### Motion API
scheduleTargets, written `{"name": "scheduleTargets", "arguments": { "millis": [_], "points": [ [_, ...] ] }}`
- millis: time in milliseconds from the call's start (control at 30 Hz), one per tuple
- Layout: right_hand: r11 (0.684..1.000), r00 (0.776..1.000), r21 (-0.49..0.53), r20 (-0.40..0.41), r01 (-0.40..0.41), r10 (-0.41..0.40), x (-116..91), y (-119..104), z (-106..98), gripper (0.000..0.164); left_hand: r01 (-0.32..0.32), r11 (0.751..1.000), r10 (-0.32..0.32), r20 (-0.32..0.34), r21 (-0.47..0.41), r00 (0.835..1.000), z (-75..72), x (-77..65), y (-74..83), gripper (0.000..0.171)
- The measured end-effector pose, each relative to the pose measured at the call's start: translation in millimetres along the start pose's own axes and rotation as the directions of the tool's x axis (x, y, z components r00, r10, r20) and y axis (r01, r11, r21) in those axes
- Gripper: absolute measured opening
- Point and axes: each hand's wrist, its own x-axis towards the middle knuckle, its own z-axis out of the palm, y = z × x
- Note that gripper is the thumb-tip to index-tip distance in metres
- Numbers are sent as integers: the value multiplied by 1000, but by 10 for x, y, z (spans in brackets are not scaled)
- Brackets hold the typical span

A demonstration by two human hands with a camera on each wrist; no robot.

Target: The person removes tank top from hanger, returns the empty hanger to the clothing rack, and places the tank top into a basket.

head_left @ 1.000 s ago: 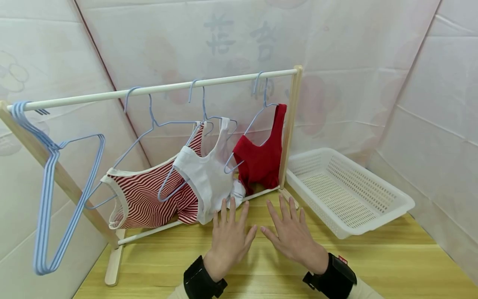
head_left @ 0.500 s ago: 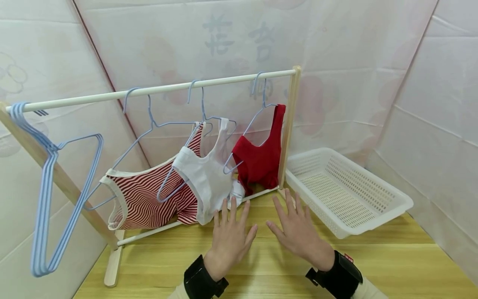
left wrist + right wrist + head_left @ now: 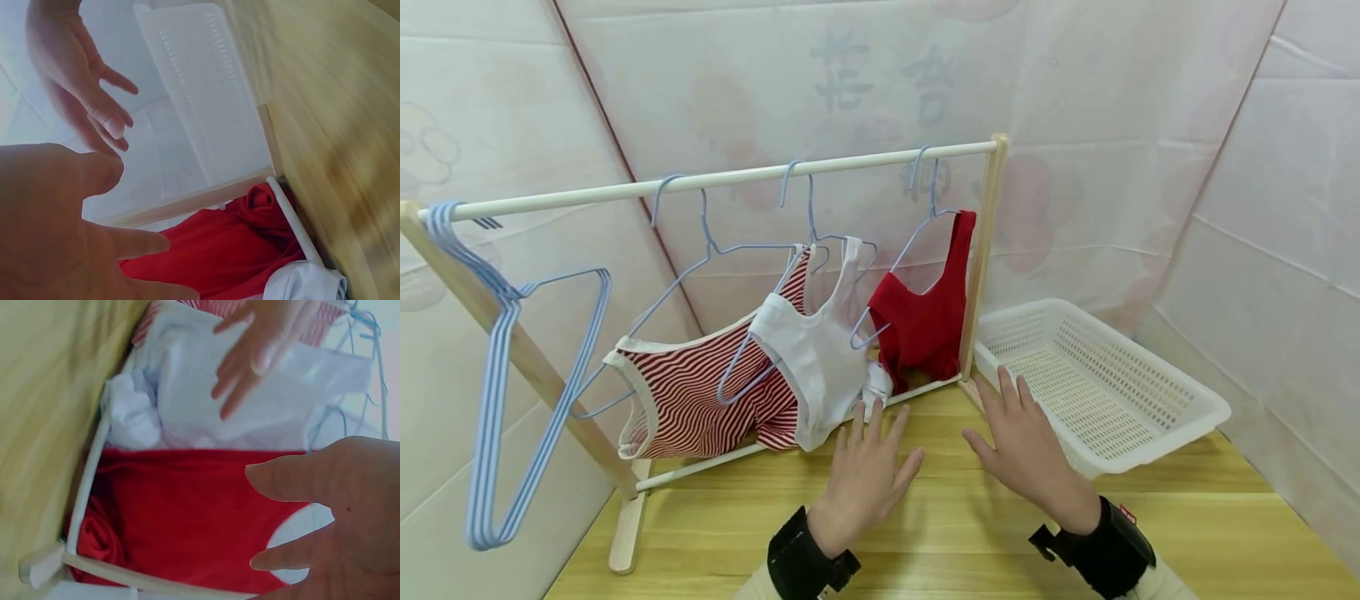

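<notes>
In the head view my left hand (image 3: pixel 867 479) is held over the table with fingers spread, its fingertips just in front of the white tank top (image 3: pixel 820 358). My right hand (image 3: pixel 1026 442) has its fingers extended too, its fingertips overlapping the near left wall of the white plastic basket (image 3: pixel 1150 454). Neither hand holds anything. A red tank top (image 3: pixel 928 321) hangs at the right end of the rack, and a red-and-white striped garment (image 3: pixel 707 392) hangs to the left of the white one. Each hangs on a blue wire hanger (image 3: pixel 811 208).
The wooden rack has a white top rail (image 3: pixel 722 177) and a low bar near the table (image 3: pixel 940 533). Several bare blue hangers (image 3: pixel 497 417) are bunched at its left end. Fabric-covered walls (image 3: pixel 1097 125) enclose the back and sides.
My right hand has moved to the right, away from the left one and toward the basket. The left hand has shifted only slightly right. Garments, hangers and basket stay where they were.
</notes>
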Motion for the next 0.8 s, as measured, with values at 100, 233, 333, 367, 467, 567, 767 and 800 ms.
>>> {"name": "scheduleTargets", "arguments": {
  "millis": [100, 233, 333, 367, 467, 567, 767, 800],
  "points": [
    [1000, 1000, 6, -14, -15, 15, 10, 77, -78, 68, -9, 998, 10, 30, -56, 999, -54, 17, -2, 63],
    [998, 998, 21, 24, -62, 62, 29, 210, -165, 68, -32, 996, 33, 9, -81, 999, -105, 37, -24, 58],
    [994, 993, 39, 59, -103, 101, 48, 330, -234, 68, -49, 996, 48, -21, -79, 999, -118, 55, -51, 55],
    [993, 992, 46, 65, -113, 110, 52, 374, -261, 67, -52, 996, 50, -27, -79, 998, -123, 59, -57, 55],
    [990, 990, 52, 69, -128, 124, 57, 511, -360, 65, -55, 995, 53, -34, -88, 998, -132, 70, -66, 55],
    [989, 988, 48, 77, -137, 133, 45, 673, -469, 65, -61, 994, 58, -31, -95, 998, -142, 72, -63, 55],
    [975, 963, 45, 169, -219, 208, -5, 987, -637, 68, -69, 994, 67, -20, -86, 998, -163, 71, -56, 58],
    [972, 957, 38, 187, -232, 221, -15, 1031, -653, 69, -69, 994, 68, -20, -82, 997, -167, 71, -57, 58]
  ]
}}
